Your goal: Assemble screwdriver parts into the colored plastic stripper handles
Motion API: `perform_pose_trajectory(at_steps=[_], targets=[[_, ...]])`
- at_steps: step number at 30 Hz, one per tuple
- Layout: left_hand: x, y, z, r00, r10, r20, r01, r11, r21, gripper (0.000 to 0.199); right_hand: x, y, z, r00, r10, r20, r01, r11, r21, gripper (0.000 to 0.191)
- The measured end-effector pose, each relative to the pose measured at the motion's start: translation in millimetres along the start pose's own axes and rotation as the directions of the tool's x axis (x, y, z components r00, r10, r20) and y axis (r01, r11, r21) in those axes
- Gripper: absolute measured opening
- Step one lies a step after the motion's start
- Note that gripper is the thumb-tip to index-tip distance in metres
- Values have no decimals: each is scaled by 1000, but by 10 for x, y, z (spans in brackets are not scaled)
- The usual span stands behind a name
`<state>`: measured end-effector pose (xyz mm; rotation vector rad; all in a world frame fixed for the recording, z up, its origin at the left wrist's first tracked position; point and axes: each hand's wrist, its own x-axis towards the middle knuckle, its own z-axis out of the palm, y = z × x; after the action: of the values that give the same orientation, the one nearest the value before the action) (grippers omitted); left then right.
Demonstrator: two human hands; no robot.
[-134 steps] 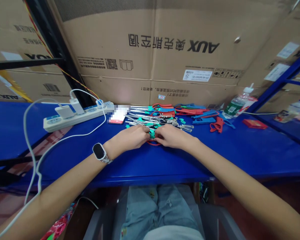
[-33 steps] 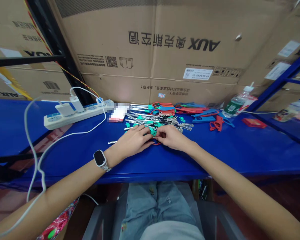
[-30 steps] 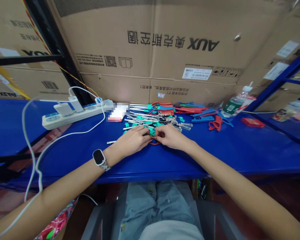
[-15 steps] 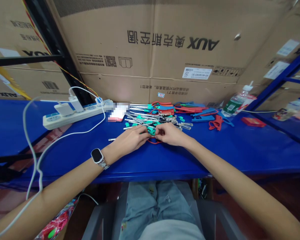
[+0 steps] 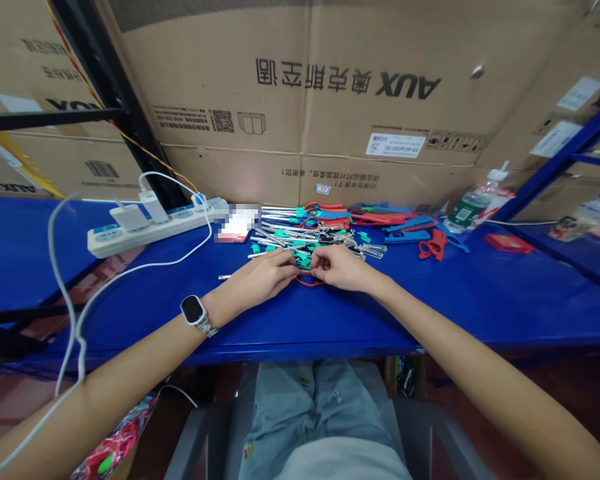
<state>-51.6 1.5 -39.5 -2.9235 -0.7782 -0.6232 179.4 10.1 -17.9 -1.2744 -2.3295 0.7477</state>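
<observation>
My left hand (image 5: 270, 273) and my right hand (image 5: 337, 268) face each other over the front of a pile on the blue table. Fingers of both are pinched; what lies between the fingertips is too small to make out. A thin red loop (image 5: 309, 283) shows just below and between them. Silver rods (image 5: 276, 212) with green plastic parts (image 5: 300, 213) lie behind the hands. A rod end sticks out left of my left hand. To the right are red and blue plastic pieces (image 5: 407, 235) and clear-ended metal pieces (image 5: 374, 250).
A white power strip (image 5: 155, 230) with plugs and cables stands at the left. A bottle (image 5: 476, 200) and a red box (image 5: 509, 243) are at the right. A large cardboard box (image 5: 300, 100) backs the blue table (image 5: 430, 307). A pixelated red-and-white item (image 5: 236, 227) lies behind.
My left fingertips have shifted very slightly left, away from my right hand. The pile looks the same.
</observation>
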Motion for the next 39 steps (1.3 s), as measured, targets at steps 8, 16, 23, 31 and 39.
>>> perform_pose_trajectory(at_steps=[8, 16, 23, 31, 39], targets=[[-6, -7, 26, 1000, 15, -3, -15, 1000, -8, 32, -36, 56, 32, 998, -64, -13, 63, 998, -25, 12], [-86, -86, -44, 994, -96, 44, 99, 993, -71, 29, -36, 9, 13, 1000, -22, 4, 22, 998, -65, 14], [-99, -121, -61, 992, -109, 60, 112, 993, -35, 31, -36, 0, 12, 999, -33, 9, 33, 998, -45, 16], [-101, -185, -198, 988, -122, 91, 120, 992, 26, 17, -59, -23, 15, 999, -32, 9, 32, 999, -40, 16], [-77, -153, -201, 988, -94, 120, 93, 996, 11, 21, -60, 1, 17, 998, -55, 16, 55, 998, -38, 16]])
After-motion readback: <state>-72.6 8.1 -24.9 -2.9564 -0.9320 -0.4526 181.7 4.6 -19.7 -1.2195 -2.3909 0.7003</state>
